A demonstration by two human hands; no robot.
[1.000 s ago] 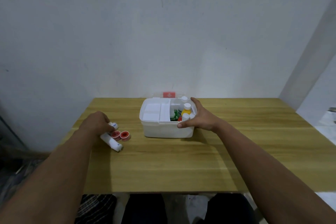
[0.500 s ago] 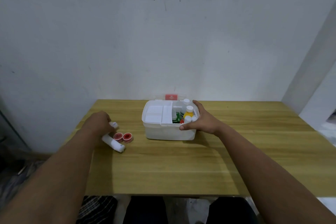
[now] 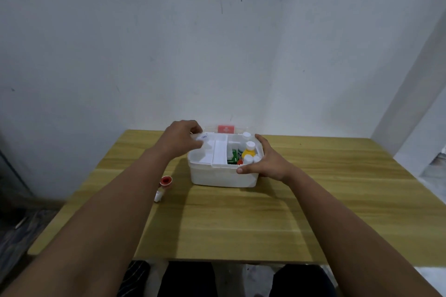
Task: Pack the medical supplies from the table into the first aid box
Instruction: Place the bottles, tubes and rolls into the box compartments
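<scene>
left hand (image 3: pixel 182 141) moved over first aid box (image 3: pixel 223 176), pinching white tube (image 3: pixel 202 137).

— Where is the first aid box (image 3: pixel 222 176) sitting?
— Toward the back of the bench (image 3: pixel 241 219), before me. My right hand (image 3: pixel 270 164) is resting against its right end; my left hand (image 3: pixel 181 142) is hanging over its left compartment.
— And outside it?
— A tape roll (image 3: pixel 166 180) and a small tube (image 3: pixel 158 196) are lying to its left.

Wooden table (image 3: pixel 241 219): first aid box (image 3: pixel 223 176), red-capped roll (image 3: pixel 165 181), white tube (image 3: pixel 158 196).
</scene>
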